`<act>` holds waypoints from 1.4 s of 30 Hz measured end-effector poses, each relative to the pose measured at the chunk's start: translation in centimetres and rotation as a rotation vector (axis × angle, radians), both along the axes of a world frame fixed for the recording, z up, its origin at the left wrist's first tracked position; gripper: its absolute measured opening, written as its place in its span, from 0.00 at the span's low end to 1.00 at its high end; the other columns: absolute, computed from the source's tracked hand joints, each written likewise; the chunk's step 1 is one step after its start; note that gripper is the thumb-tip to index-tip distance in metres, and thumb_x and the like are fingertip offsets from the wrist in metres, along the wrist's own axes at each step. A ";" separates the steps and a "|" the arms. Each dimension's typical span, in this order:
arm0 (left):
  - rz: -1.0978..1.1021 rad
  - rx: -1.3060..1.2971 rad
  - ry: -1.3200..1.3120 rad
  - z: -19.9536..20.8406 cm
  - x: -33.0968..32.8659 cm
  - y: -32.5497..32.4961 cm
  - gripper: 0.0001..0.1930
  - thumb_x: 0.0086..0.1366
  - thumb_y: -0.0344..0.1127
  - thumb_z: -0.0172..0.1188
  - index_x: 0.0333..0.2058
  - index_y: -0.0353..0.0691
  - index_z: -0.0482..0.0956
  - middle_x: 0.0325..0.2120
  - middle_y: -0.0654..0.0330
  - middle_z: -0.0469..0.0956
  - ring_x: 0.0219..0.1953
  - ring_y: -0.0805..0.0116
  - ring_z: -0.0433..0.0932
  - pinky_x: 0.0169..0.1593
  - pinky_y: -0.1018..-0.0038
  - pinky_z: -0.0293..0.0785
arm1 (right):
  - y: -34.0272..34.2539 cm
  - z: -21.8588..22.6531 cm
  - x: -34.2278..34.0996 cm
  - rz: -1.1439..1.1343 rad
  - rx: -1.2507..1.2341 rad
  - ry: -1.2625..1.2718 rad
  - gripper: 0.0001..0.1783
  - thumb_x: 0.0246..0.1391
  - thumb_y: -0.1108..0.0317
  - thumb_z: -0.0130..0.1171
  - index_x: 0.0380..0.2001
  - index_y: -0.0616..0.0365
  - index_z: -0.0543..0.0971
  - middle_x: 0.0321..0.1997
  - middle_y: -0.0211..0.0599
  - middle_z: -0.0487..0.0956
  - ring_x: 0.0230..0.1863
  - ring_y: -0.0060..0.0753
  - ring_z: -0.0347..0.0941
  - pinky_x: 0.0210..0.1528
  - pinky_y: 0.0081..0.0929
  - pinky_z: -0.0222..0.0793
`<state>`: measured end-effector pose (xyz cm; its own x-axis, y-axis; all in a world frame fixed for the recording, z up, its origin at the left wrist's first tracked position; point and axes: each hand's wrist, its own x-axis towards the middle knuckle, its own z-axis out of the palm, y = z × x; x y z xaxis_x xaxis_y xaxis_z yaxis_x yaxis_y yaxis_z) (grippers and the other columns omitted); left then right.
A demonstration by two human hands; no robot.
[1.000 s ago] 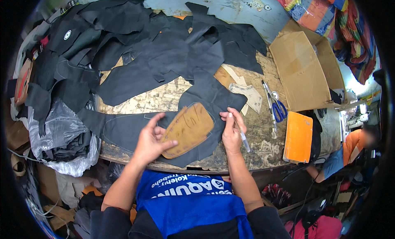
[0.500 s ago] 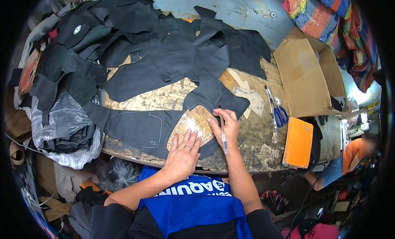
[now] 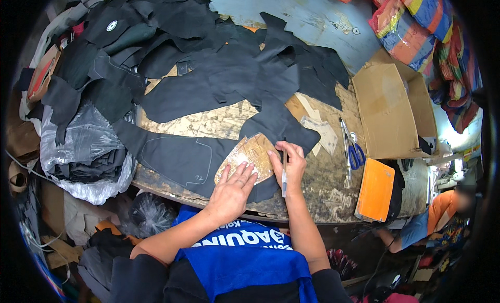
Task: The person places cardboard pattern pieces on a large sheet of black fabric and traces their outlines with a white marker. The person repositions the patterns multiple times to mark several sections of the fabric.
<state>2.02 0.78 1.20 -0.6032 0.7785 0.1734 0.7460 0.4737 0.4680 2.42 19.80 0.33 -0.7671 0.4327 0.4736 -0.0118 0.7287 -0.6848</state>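
Head view: resting open left hand (image 3: 230, 194) flat on a tan, tapered template (image 3: 256, 146) atop a black, leather-like sheet (image 3: 221, 146). Holding 1 slim, clear-barrelled pen (image 3: 284, 180) in curled right hand (image 3: 295, 167).

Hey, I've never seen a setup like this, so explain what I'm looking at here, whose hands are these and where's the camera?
There's no machine here: these are a person's bare hands. A wide fisheye camera on their head looks down, so straight edges bend toward the dark rim.

The left hand lies on a tan, curved flat template, fingers spread. The right hand holds a slim pen by the template's right side.

Underneath are black sheets on a worn wooden table; one bears a pale drawn outline. To the right are blue-handled scissors, an orange flat item and an open cardboard box.
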 end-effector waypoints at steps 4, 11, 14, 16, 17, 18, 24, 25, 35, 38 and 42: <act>0.005 0.006 -0.008 -0.1 0.1 0.1 0.25 0.54 0.26 0.50 0.53 0.31 0.70 0.59 0.46 0.63 0.64 0.53 0.58 0.64 0.49 0.50 | 0.0 -0.2 -0.2 0.016 -0.008 0.035 0.14 0.40 0.74 0.68 0.35 0.61 0.80 0.31 0.40 0.79 0.36 0.36 0.73 0.40 0.29 0.70; 0.000 0.025 0.023 -0.7 0.1 0.0 0.26 0.54 0.27 0.50 0.54 0.32 0.68 0.60 0.46 0.62 0.64 0.53 0.58 0.64 0.49 0.50 | -1.4 2.2 -0.8 0.110 -0.288 0.009 0.09 0.55 0.72 0.57 0.38 0.64 0.81 0.34 0.41 0.78 0.36 0.30 0.74 0.40 0.25 0.70; 0.013 0.083 0.031 -0.6 0.1 0.1 0.24 0.54 0.28 0.49 0.52 0.29 0.70 0.56 0.44 0.66 0.63 0.53 0.60 0.64 0.49 0.50 | -3.9 3.0 -0.9 0.362 -0.541 -0.217 0.08 0.53 0.71 0.59 0.33 0.67 0.80 0.32 0.40 0.78 0.33 0.26 0.74 0.36 0.20 0.70; -0.004 0.034 0.005 -0.4 0.0 0.0 0.23 0.53 0.28 0.50 0.49 0.28 0.73 0.51 0.43 0.70 0.60 0.51 0.63 0.63 0.49 0.51 | -5.3 3.3 -1.3 0.514 -0.687 -0.371 0.09 0.52 0.70 0.61 0.30 0.67 0.79 0.31 0.39 0.78 0.30 0.26 0.75 0.33 0.21 0.71; -0.018 -0.022 -0.026 -0.3 -0.1 -0.1 0.22 0.52 0.28 0.51 0.47 0.28 0.74 0.49 0.42 0.72 0.58 0.51 0.65 0.63 0.49 0.52 | -5.7 3.4 -1.6 0.605 -0.634 -0.427 0.09 0.51 0.69 0.62 0.29 0.67 0.79 0.30 0.39 0.79 0.29 0.27 0.76 0.31 0.22 0.71; -0.028 -0.010 -0.046 -0.3 -0.1 -0.2 0.21 0.52 0.28 0.51 0.47 0.28 0.74 0.47 0.42 0.72 0.57 0.50 0.65 0.63 0.48 0.51 | -6.2 3.4 -2.0 0.643 -0.529 -0.363 0.10 0.50 0.69 0.62 0.28 0.67 0.79 0.28 0.40 0.79 0.26 0.27 0.76 0.28 0.23 0.72; -0.024 0.000 -0.085 -0.3 -0.2 -0.2 0.22 0.53 0.28 0.51 0.48 0.29 0.73 0.50 0.43 0.71 0.60 0.51 0.63 0.64 0.49 0.48 | -5.8 4.1 -4.2 0.620 -0.283 -0.429 0.07 0.47 0.71 0.62 0.25 0.66 0.80 0.21 0.36 0.77 0.24 0.22 0.72 0.26 0.22 0.67; -0.001 0.065 -0.046 -0.4 -0.1 -0.1 0.22 0.53 0.28 0.50 0.49 0.30 0.72 0.53 0.44 0.69 0.61 0.52 0.62 0.64 0.49 0.48 | -5.5 4.1 -4.7 0.590 -0.257 -0.403 0.07 0.48 0.71 0.61 0.25 0.66 0.80 0.20 0.35 0.77 0.23 0.21 0.71 0.25 0.23 0.67; 0.007 -0.002 -0.007 -0.3 -0.1 0.1 0.25 0.54 0.26 0.50 0.54 0.32 0.70 0.59 0.47 0.64 0.64 0.54 0.59 0.64 0.47 0.47 | -2.1 3.0 -4.2 0.043 0.134 -0.150 0.10 0.53 0.69 0.58 0.38 0.62 0.79 0.36 0.51 0.79 0.37 0.51 0.77 0.42 0.35 0.72; 0.002 0.044 0.004 -0.3 0.0 0.2 0.25 0.53 0.26 0.53 0.53 0.32 0.70 0.58 0.47 0.65 0.63 0.54 0.61 0.63 0.47 0.49 | -1.6 2.9 -3.5 0.087 -0.067 -0.221 0.10 0.48 0.76 0.59 0.37 0.64 0.78 0.36 0.45 0.80 0.38 0.40 0.78 0.42 0.29 0.72; 0.059 0.225 -0.043 0.0 0.0 -0.4 0.24 0.56 0.34 0.60 0.51 0.33 0.71 0.57 0.46 0.66 0.63 0.50 0.61 0.63 0.50 0.52 | 1.1 3.5 -1.9 0.107 -0.558 -0.271 0.13 0.43 0.83 0.57 0.35 0.63 0.79 0.36 0.37 0.80 0.39 0.28 0.76 0.44 0.24 0.71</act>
<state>2.02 0.41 1.25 -0.6572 0.6860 0.3122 0.6973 0.3961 0.5974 0.50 20.88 3.84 -0.8808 0.4731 -0.0190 0.1627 0.2648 -0.9505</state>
